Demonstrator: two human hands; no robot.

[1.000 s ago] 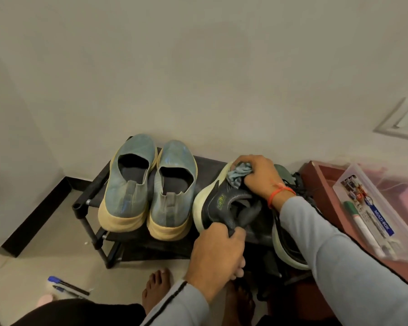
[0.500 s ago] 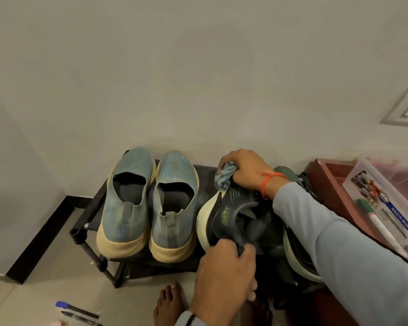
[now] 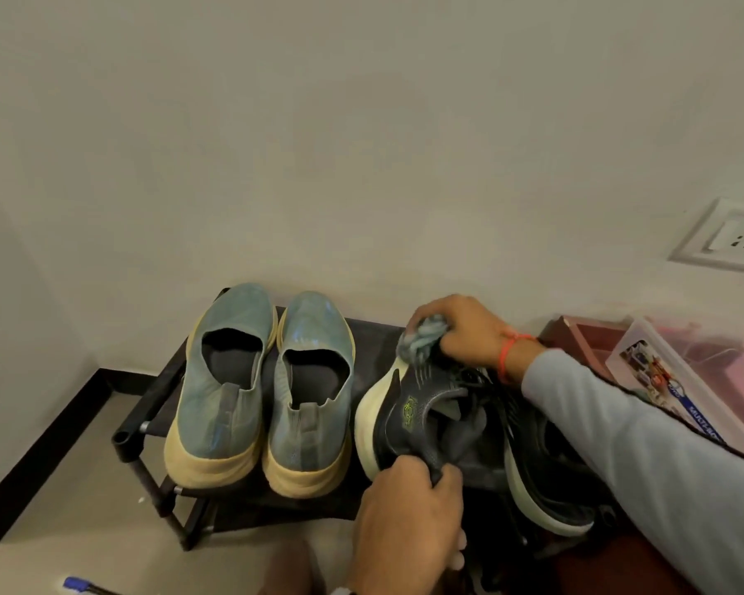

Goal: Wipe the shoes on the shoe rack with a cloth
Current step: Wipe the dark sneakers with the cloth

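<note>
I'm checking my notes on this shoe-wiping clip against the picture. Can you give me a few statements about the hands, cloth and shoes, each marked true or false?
1. The right hand holds the cloth bunched at the toe of the dark sneaker. True.
2. The left hand rests on the blue slip-on shoes. False: it grips the dark sneaker's heel end.
3. The blue slip-on shoes stand side by side on the shoe rack, left of the dark sneaker. True.
4. The cloth is bright red. False: it is grey-blue.
</note>
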